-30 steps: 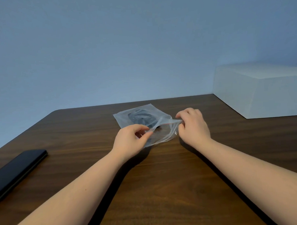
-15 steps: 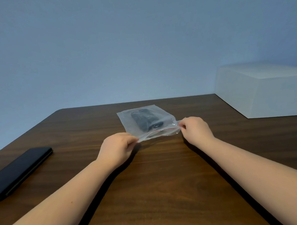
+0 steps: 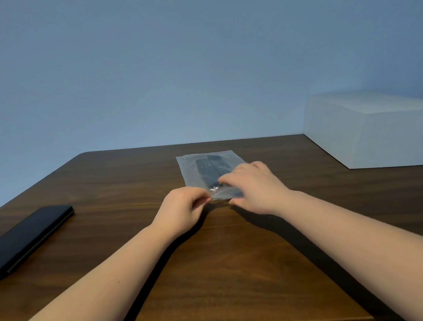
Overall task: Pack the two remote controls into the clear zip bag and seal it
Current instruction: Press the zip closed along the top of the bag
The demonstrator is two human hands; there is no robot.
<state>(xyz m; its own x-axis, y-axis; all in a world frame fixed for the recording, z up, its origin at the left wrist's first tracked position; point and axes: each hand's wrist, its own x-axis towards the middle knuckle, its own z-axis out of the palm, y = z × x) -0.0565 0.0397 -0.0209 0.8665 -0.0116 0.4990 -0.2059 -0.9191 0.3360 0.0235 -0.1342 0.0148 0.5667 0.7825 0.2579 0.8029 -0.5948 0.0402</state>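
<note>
The clear zip bag (image 3: 192,169) lies flat on the dark wooden table (image 3: 234,256), a little beyond my hands. Two dark remote controls (image 3: 207,169) show through the plastic, side by side. My left hand (image 3: 183,207) pinches the bag's near left corner between thumb and fingertips. My right hand (image 3: 252,185) lies over the near right part of the bag, fingers on top of the near edge and thumb at its underside. That hand hides the right end of the near edge and the lower ends of the remotes.
A flat black rectangular device (image 3: 29,238) lies near the table's left edge. A large white box (image 3: 374,131) stands at the back right. A plain blue-grey wall rises behind the table.
The bag has come down from tilted to flat. My right hand moved left from the bag's right corner onto its near edge; my left hand keeps its pinch at the left corner.
</note>
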